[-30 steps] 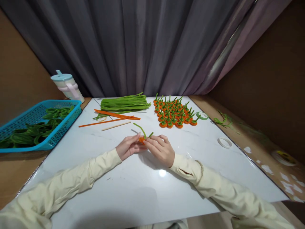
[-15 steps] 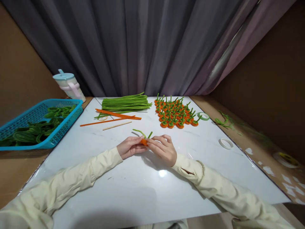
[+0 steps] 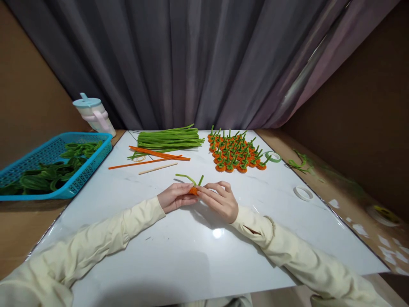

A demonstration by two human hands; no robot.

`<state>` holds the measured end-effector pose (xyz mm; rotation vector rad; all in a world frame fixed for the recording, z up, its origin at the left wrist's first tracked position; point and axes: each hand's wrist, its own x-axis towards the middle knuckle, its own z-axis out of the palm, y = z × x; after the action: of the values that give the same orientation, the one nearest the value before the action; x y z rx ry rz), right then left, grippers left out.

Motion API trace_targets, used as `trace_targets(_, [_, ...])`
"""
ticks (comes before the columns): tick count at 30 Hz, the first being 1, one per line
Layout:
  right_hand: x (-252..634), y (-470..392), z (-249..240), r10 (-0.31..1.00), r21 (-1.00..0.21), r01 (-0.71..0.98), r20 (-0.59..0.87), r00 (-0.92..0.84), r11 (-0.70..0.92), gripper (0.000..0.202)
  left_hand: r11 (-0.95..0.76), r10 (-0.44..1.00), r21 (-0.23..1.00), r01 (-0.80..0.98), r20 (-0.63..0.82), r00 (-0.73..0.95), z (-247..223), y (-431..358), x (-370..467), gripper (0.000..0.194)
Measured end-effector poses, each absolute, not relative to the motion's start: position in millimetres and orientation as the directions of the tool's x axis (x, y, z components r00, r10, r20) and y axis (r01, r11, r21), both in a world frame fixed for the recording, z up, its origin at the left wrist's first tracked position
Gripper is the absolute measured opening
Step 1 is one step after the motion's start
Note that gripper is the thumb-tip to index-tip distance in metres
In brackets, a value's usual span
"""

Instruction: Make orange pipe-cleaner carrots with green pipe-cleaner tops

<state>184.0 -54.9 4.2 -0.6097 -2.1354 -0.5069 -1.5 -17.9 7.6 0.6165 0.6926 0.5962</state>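
Between my hands, above the white tabletop (image 3: pixel 179 256), is a small orange pipe-cleaner piece (image 3: pixel 193 191) with two green stems sticking up. My left hand (image 3: pixel 177 197) pinches its left side with thumb and fingers. From the right, my right hand (image 3: pixel 220 200) closes its fingertips on the same piece, which hides part of it. One green stem (image 3: pixel 185 176) bends to the left; the other stands nearly straight. Behind my right hand, rows of finished-looking orange pieces with green tops (image 3: pixel 235 155) stand close together. A bundle of green pipe cleaners (image 3: pixel 169 138) lies beyond my left hand.
Orange pipe cleaners (image 3: pixel 153 152) and a thin wooden stick (image 3: pixel 158 169) lie at left centre. A blue basket (image 3: pixel 72 185) holds green looped pieces, with a tumbler (image 3: pixel 94 115) behind it. Green tape (image 3: pixel 273 157) and a white tape roll (image 3: pixel 303 193) lie at right.
Both hands stay almost in place on the orange piece. The left-leaning green stem has shifted slightly left and flatter. The whole view has moved a touch.
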Motion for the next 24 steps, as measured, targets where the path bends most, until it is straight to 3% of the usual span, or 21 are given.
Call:
trace_targets(6, [183.2, -56.9, 2.6, 0.26, 0.093, 0.574, 0.825, -0.501, 0.814, 0.025, 0.673, 0.65, 0.688, -0.273, -0.373, 0.662, 6.9, -18.5, -3.1, 0.005])
trace_targets(19, [183.6, -54.2, 2.0, 0.248, 0.083, 0.561, 0.837, -0.488, 0.824, 0.02, 0.673, 0.633, 0.689, -0.268, -0.35, 0.69, 3.4, -17.1, -5.8, 0.011])
trace_targets(21, [183.2, -53.2, 2.5, 0.297, 0.038, 0.585, 0.834, -0.465, 0.81, 0.019, 0.662, 0.652, 0.699, -0.27, -0.361, 0.667, 4.3, -17.0, -4.2, 0.008])
trace_targets(24, [182.1, -52.0, 6.4, 0.435, -0.165, 0.59, 0.829, -0.35, 0.79, 0.015, 0.616, 0.701, 0.737, -0.278, -0.351, 0.621, 6.8, -16.4, -2.7, 0.01])
